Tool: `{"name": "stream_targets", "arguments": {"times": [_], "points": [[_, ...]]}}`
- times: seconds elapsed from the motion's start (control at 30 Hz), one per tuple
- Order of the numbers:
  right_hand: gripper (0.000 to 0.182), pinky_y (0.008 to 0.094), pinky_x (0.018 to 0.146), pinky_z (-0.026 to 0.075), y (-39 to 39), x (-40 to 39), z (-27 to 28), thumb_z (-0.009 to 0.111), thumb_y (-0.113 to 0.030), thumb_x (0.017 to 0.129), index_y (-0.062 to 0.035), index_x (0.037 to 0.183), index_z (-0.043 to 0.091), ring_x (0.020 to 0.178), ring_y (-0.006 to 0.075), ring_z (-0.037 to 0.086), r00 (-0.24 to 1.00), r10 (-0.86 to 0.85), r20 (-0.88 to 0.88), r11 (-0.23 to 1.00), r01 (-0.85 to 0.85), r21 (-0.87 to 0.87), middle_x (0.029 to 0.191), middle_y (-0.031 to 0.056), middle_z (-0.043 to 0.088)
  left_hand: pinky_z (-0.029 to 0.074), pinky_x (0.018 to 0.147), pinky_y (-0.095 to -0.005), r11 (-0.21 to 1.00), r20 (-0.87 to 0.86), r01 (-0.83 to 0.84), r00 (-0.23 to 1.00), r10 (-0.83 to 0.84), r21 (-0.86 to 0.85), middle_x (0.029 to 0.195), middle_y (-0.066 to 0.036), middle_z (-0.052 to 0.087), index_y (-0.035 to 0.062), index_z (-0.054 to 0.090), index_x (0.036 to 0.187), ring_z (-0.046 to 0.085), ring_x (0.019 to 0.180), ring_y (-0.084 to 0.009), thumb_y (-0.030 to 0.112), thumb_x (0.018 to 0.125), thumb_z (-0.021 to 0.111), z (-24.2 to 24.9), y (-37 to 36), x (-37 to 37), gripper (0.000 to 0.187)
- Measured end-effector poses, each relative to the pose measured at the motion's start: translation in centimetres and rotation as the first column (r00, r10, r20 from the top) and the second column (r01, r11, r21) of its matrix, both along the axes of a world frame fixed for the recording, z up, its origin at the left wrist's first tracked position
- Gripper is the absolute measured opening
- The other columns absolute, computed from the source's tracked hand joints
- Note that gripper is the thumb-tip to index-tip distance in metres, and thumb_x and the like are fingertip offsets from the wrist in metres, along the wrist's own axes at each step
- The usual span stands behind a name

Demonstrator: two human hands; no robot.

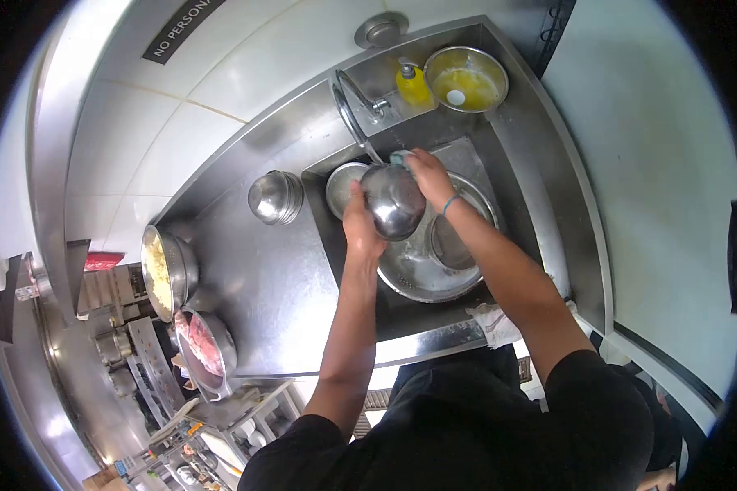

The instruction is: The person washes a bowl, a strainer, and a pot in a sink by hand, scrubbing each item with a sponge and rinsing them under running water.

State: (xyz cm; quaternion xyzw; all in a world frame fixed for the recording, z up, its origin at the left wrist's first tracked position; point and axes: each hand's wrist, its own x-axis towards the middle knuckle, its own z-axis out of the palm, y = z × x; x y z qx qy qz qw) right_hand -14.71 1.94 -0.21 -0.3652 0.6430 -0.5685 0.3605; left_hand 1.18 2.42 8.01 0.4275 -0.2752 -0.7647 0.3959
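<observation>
Over the sink, my left hand (pixel 362 227) grips the near left side of a shiny metal bowl (pixel 394 202), whose rounded outside faces me. My right hand (pixel 431 182), with a blue band at the wrist, is closed on a greenish scrubber (pixel 400 158) at the bowl's upper edge. The curved faucet (pixel 349 114) ends just above the bowl. Behind the bowl, to the left, is another metal bowl (pixel 341 190). A large metal basin (pixel 422 282) lies in the sink below my hands, with a smaller round vessel (pixel 450 242) inside it.
Stacked metal bowls (pixel 275 198) rest on the left drainboard. Farther left are a bowl of chopped yellow food (pixel 157 272) and one of pink meat (pixel 201 344). A yellow soap bottle (pixel 413 84) and a bowl of yellow liquid (pixel 467 80) stand behind the sink. A cloth (pixel 495 325) hangs at the front edge.
</observation>
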Motion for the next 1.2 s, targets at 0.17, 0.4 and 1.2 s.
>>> {"name": "stream_targets", "arguments": {"times": [0.17, 0.4, 1.2], "points": [[0.041, 0.0491, 0.109, 0.042, 6.4, 6.4, 3.5, 0.055, -0.03, 0.1, -0.0003, 0.129, 0.058, 0.125, 0.0414, 0.057, 0.944, -0.222, -0.244, 0.966, 0.179, -0.186, 0.13, 0.0198, 0.063, 0.052, 0.101, -0.0462, 0.876, -0.155, -0.376, 0.887, 0.434, 0.302, 0.123, -0.017, 0.066, -0.0003, 0.056, 0.131, 0.065, 0.113, -0.031, 0.037, 0.11, 0.04, -3.2, -1.7, -2.3, 0.046], [0.036, 0.0504, 0.109, 0.04, 3.2, 2.3, 3.4, 0.054, -0.027, 0.1, -0.0021, 0.126, 0.062, 0.126, 0.0407, 0.054, 0.836, 0.111, -0.537, 0.954, -0.241, -0.178, 0.131, 0.018, 0.063, 0.052, 0.098, -0.0415, 0.997, 0.215, -0.015, 0.977, -0.001, 0.077, 0.125, -0.012, 0.064, 0.0012, 0.057, 0.131, 0.064, 0.108, -0.0259, 0.035, 0.109, 0.045, -4.6, -0.6, -0.7, 0.042], [0.018, 0.0417, 0.108, 0.037, 4.4, -0.3, 3.3, 0.066, -0.026, 0.088, -0.0163, 0.098, 0.078, 0.121, 0.0283, 0.054, 0.134, 0.727, -0.673, 0.607, -0.584, 0.539, 0.112, 0.0092, 0.068, 0.063, 0.085, -0.0515, 0.935, 0.302, 0.25, 0.897, -0.322, 0.253, 0.133, -0.015, 0.063, 0.0036, 0.046, 0.143, 0.068, 0.114, -0.0319, 0.037, 0.11, 0.044, -7.0, -3.9, 4.4, 0.046]]}}
